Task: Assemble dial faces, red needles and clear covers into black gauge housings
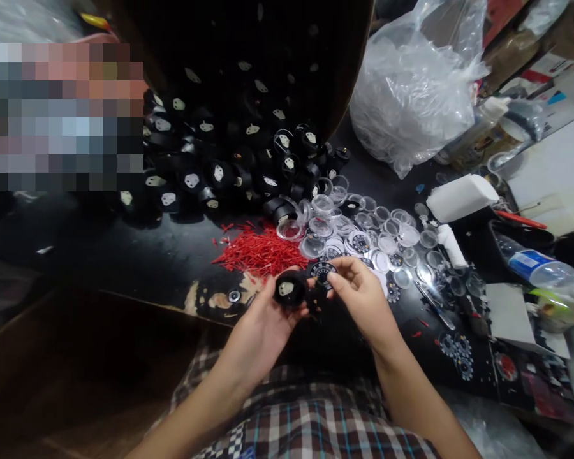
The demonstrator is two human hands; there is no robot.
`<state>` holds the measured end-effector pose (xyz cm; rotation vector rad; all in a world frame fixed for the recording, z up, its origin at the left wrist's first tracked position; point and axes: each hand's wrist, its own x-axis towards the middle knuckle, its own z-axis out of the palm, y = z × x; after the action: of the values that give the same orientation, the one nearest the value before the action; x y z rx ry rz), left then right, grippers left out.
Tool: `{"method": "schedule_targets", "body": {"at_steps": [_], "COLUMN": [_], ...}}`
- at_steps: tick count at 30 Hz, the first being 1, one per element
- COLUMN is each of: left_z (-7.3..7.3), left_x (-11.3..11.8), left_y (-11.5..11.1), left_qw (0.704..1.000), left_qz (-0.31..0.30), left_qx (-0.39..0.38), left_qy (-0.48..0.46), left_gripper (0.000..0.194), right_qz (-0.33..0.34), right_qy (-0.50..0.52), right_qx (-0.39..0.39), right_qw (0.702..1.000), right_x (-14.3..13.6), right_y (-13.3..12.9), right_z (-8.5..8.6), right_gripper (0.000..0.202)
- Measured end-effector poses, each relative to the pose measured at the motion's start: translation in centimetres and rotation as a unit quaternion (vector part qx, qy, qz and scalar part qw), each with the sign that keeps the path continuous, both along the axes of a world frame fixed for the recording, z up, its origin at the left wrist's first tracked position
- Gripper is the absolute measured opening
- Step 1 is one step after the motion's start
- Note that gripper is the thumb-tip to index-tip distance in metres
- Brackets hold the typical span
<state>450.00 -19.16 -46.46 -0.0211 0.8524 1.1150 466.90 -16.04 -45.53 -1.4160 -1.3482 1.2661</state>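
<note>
My left hand (pixel 268 319) is closed around a round black gauge housing (pixel 289 289) with a pale metal plate inside its open face. Between the thumb and fingers of my right hand (pixel 358 290) is a black dial face (pixel 323 273) with white markings, held just to the right of the housing. Behind my hands lies a heap of small red pointers (pixel 256 250). Clear round covers (pixel 323 204) and loose dial discs (pixel 361 242) spread to the right of that heap.
Many black housings (pixel 191 178) crowd the back of the dark table, under a large dark container (pixel 249 38). A filled plastic bag (pixel 411 95) stands at the back right. Tweezers (pixel 434 305), a white roll (pixel 462 196) and a plastic bottle (pixel 540 264) lie at right.
</note>
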Motion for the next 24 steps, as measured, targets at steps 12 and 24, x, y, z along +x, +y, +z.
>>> {"method": "schedule_targets", "body": {"at_steps": [12, 24], "left_z": [-0.6, -1.9], "left_x": [0.3, -0.3], "left_y": [-1.4, -1.7], "left_qw": [0.989, 0.969], "left_qz": [-0.018, -0.090], "left_qx": [0.086, 0.137], "left_qy": [0.121, 0.186], "left_gripper": [0.031, 0.039], "right_qz": [0.027, 0.086], "right_qy": [-0.135, -0.101], "right_qx": [0.102, -0.046], "right_qw": [0.985, 0.990], "right_x": [-3.6, -3.1], "right_y": [-0.6, -0.4], "right_z": [2.1, 1.8], "right_gripper": [0.006, 0.013]}}
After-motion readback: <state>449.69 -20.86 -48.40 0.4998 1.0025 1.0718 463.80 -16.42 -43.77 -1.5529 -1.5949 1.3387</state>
